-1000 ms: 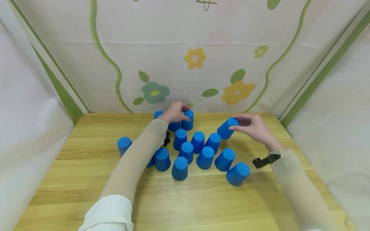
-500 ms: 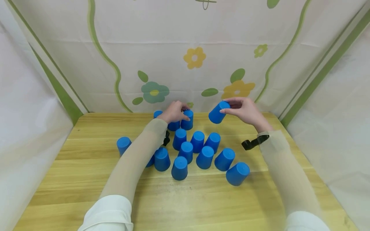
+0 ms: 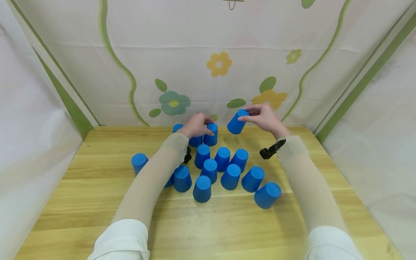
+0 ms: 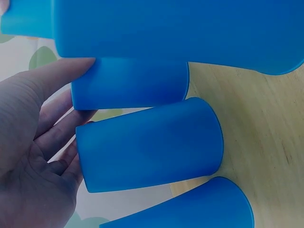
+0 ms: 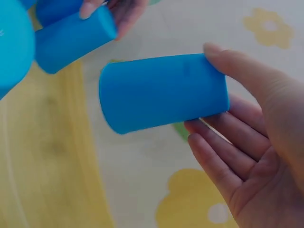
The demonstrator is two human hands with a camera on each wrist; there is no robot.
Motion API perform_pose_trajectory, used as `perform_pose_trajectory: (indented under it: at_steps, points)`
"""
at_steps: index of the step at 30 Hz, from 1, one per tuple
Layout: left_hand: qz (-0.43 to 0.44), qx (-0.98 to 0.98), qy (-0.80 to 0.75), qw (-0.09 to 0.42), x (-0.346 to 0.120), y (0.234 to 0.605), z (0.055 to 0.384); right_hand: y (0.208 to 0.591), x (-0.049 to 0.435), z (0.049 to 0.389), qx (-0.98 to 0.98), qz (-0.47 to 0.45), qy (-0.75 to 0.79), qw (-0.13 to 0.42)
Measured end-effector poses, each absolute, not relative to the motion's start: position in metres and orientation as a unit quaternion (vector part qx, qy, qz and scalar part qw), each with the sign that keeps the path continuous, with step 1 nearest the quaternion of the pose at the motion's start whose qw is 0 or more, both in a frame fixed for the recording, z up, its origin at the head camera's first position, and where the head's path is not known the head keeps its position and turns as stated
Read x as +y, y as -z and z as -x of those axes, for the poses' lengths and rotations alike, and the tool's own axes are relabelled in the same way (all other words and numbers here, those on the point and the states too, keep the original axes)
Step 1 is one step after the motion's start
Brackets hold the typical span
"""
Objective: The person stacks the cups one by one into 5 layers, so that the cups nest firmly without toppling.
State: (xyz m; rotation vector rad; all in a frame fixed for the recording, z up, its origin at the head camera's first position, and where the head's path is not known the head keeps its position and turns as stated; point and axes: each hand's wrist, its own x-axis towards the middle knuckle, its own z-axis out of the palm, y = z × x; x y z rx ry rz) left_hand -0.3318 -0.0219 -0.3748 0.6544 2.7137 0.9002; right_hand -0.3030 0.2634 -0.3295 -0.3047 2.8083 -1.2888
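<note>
Several blue plastic cups stand upside down on the wooden table [image 3: 97, 202], bunched near the middle. My right hand [image 3: 264, 117] holds one blue cup [image 3: 236, 121] tilted in the air above the table's far edge; the right wrist view shows thumb and fingers pinching the held cup [image 5: 161, 92] at its closed end. My left hand [image 3: 196, 125] rests on top of the upturned cups at the back [image 3: 211, 134], fingers curled over them. In the left wrist view the fingers [image 4: 57, 137] touch the closed ends of two cups [image 4: 147, 145].
A lone blue cup [image 3: 139, 163] stands apart at the left. Another cup [image 3: 267, 195] stands at the front right of the bunch. Flowered cloth walls [image 3: 221, 65] close in the table at the back and both sides.
My right hand has lifted its cup off the table and carried it up and to the left, toward the back cups. My left hand has stayed on the back cups.
</note>
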Motion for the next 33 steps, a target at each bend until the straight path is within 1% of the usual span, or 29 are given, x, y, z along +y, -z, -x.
perform_pose_trajectory:
  at_steps: [8, 16, 21, 33]
  points:
    - [-0.223, 0.92, -0.305, 0.105, -0.022, 0.375, 0.333, 0.351, 0.249, 0.32, 0.916, 0.082, 0.387, 0.062]
    - [-0.231, 0.918, -0.305, 0.104, -0.023, 0.376, 0.333, 0.362, 0.229, 0.323, 0.921, 0.096, 0.367, 0.088]
    - [-0.229, 0.918, -0.308, 0.104, -0.023, 0.377, 0.333, 0.367, 0.221, 0.322, 0.92, 0.124, 0.359, 0.092]
    - [-0.229, 0.92, -0.301, 0.102, -0.022, 0.376, 0.333, 0.371, 0.212, 0.322, 0.922, 0.127, 0.354, 0.09]
